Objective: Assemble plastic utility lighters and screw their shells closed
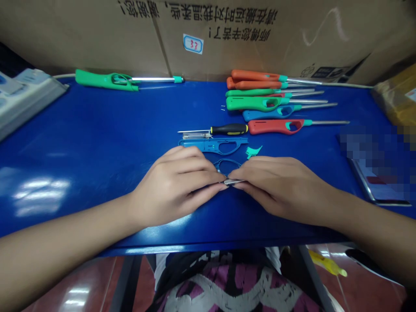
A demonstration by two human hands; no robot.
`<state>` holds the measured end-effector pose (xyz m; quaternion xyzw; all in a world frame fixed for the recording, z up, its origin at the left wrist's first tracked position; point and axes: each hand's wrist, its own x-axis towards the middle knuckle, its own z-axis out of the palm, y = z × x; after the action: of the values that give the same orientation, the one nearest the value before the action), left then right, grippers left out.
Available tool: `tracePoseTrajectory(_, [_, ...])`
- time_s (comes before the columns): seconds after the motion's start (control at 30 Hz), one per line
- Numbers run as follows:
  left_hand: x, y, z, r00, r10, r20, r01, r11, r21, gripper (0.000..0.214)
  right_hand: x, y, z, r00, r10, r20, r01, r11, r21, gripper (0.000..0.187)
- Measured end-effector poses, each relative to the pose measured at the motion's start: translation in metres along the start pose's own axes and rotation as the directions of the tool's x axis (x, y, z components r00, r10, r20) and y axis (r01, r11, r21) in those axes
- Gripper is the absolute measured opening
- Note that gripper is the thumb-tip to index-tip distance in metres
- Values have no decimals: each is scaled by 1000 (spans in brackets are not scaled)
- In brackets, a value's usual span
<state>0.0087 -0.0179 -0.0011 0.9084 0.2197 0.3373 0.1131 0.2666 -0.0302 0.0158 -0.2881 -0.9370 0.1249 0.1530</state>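
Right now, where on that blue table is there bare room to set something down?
Widest: the left side, bordered by the white block, the lone green lighter and the left hand. Smaller: between the right hand and the phone. Crowded: the middle, with screwdriver, blue casing and lighter row.

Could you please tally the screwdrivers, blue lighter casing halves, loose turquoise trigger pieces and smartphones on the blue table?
Screwdriver: 1
Blue lighter casing halves: 2 (one partly covered)
Loose turquoise trigger piece: 1
Smartphone: 1
Total: 5
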Motion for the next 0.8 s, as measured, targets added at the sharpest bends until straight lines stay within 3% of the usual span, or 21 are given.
tracePoseTrajectory(0.33, [1,0,1,999,-43,5,43,998,-49,20,-1,3,1,1000,27,9,-27,1000,14,22])
tracePoseTrajectory(0.63, [3,2,0,997,-75,30,77,995,-62,11,0,3,1,998,54,24,-54,998,9,20])
tracePoseTrajectory(0.8, [1,2,1,998,-50,35,50,999,-13,14,2,-4,1,993,118,10,-118,985,127,16])
